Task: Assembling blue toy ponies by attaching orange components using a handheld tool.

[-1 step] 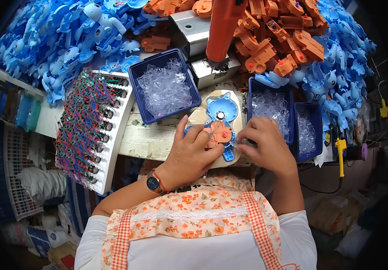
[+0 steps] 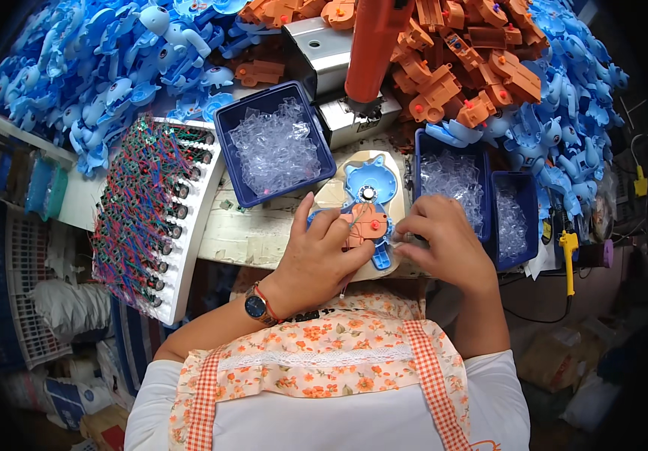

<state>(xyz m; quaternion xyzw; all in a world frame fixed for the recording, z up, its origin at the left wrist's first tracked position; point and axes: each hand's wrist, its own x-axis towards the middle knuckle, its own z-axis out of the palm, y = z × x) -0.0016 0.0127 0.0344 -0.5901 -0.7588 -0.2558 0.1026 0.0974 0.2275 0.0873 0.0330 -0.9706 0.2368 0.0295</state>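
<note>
Worktop [image 2: 245,242], pale and scuffed, carries everything; clock positions are read from the jig. Blue parts [image 2: 113,75] heap up at 10 o'clock, orange parts [image 2: 437,94] at 1. One white tray [image 2: 189,255] of wired parts lies at 9. Blue bins of clear pieces stand near, one [image 2: 241,186] at 10 and two more at 2.

Under the person's hands is the cream jig [image 2: 333,197], with a blue shell [image 2: 370,182] on it. Its cup lies toward 12 and a narrow limb points to 6, so the visible length runs 12 to 6; a blue edge also shows at 9. An orange box sits on the shell below the cup, its rounded end facing 3 and its long axis apparently 9 to 3, though fingers cover the far end.

The left hand [image 2: 313,259] grips the box [image 2: 369,234] with thumb and fingers. The right hand [image 2: 440,240] curls beside the shell at 4, fingertips drawn together; whether they pinch anything cannot be told.

Shell and box look light, stiff and rather smooth; the box is probably best taken by its side walls, clear of the red button [image 2: 375,225] and the thin, likely fragile wires [image 2: 356,220].
</note>
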